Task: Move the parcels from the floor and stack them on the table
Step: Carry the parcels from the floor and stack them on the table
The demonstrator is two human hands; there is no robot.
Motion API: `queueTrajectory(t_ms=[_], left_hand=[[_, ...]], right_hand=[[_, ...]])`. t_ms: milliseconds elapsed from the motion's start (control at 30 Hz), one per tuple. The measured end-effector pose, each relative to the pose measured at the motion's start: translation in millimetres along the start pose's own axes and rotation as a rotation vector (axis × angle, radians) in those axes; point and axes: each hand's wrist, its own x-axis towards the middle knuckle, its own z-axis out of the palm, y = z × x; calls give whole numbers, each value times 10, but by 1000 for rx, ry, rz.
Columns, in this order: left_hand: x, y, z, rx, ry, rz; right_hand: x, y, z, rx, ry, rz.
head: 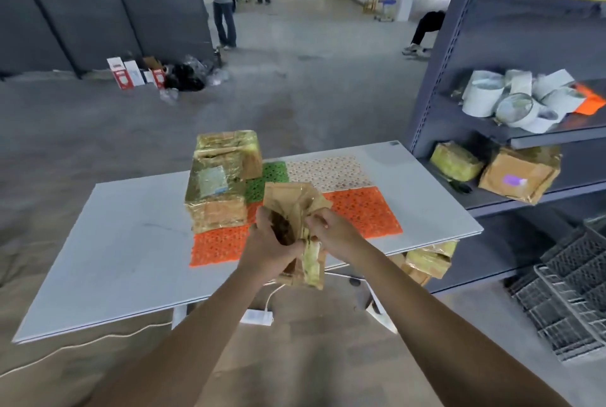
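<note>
I hold a crumpled brown parcel (295,206) wrapped in shiny tape upright above the near edge of the white table (124,259). My left hand (270,242) grips its left side and my right hand (331,231) grips its right side. Two taped parcels stand on the coloured mats: a larger one (214,196) in front and another (229,149) behind it. Under the table's right end, on the floor, lies one more yellowish parcel (426,260).
A grey metal shelf rack (459,78) stands to the right with tape rolls (518,101) and parcels (518,175) on it. Wire baskets (570,291) lie on the floor at right. A white cable (98,341) runs under the table. People stand further back.
</note>
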Motion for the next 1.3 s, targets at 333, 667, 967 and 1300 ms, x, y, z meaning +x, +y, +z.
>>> queueTrajectory(t_ms=[333,667,967,1300], left_hand=[[1063,57,-36,-80,-73,35],[2551,-239,-805,190,-65,41],[3111,-741,-942,453,-250,-56],[3306,-809,-911,558,-158,-61]], right_hand=[[1202,-202,17,-219,49,25],[2390,-596,167,-410,-8,197],[3047,-553,501,-400,-126,270],[3426,-476,557,-425,-208,277]])
